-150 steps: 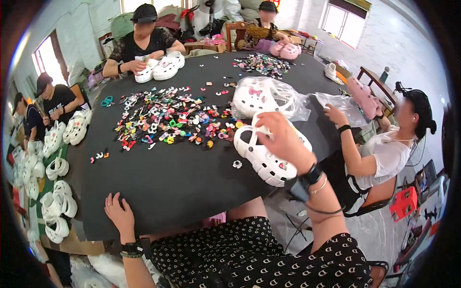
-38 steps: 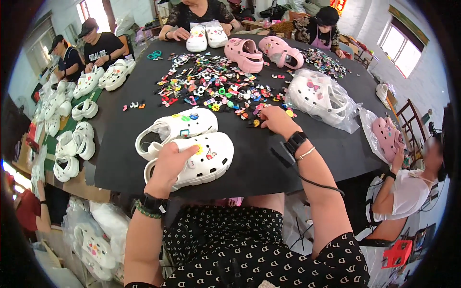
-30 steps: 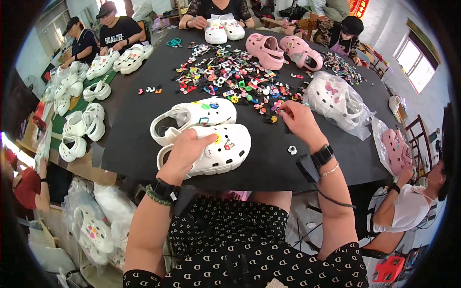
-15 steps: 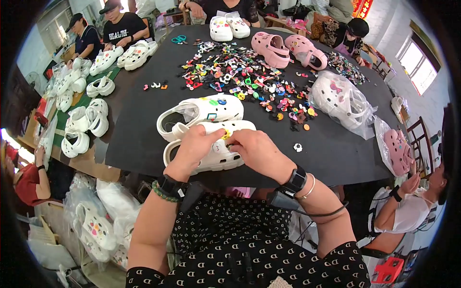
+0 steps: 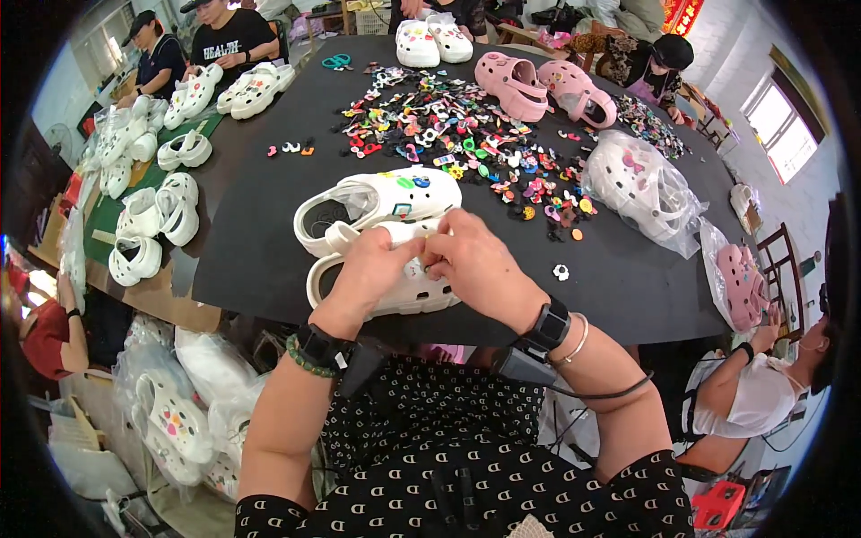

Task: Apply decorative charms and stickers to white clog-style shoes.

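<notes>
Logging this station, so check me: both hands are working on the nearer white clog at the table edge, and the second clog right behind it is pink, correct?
Not quite. In the head view the left hand and right hand are on the nearer white clog, but the second clog right behind it is white too, with coloured charms on top. The pink clogs lie far across the black table.

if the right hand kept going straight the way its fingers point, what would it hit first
The right hand points left across the near white clog; it would likely meet the left hand fingertips first, nearly touching already.
</notes>
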Available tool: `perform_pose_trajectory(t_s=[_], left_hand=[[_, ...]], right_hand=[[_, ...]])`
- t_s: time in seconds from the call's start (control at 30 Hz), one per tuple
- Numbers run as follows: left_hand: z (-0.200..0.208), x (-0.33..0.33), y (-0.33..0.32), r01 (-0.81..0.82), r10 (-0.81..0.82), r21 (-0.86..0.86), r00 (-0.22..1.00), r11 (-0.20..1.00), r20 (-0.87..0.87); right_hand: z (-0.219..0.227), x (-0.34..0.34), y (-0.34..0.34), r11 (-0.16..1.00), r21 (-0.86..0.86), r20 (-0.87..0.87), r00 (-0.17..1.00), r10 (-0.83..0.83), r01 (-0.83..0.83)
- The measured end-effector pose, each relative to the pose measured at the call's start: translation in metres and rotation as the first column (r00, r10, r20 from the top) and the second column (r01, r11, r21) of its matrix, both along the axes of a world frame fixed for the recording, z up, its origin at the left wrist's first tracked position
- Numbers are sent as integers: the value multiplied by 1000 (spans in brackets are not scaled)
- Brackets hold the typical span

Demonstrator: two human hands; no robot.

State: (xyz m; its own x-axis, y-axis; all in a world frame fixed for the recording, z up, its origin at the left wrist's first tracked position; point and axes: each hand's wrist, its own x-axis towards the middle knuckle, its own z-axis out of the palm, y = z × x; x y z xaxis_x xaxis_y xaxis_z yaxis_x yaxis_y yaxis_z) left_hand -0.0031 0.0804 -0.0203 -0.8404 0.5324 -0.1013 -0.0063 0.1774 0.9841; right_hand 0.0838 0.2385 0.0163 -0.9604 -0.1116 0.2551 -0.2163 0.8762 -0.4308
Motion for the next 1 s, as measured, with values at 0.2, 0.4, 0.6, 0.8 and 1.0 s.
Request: perform_pose_trajectory(t_s=[0.2,0.4,0.6,0.8,1.0], left_hand=[[4,2,-1,18,-19,25,999,1000,28],[-1,4,-2,7,-13,66,996,998,92],[1,8,-4,-12,10,-36,998,999,-68],[-6,10,-7,-7,2,-38,991,999,-132],[-3,15,-7,-75,24,-164,955,984,-294]], right_hand=[[-10,-1,-7,990,138,-21,999,-30,32],[5,-14,-2,982,19,186,964,-188,188],[14,-24,-4,985,41,282,944,-172,168],[11,-27,-6,977,147,233,955,-183,152],[-4,-22,2,978,136,131,976,-176,158]])
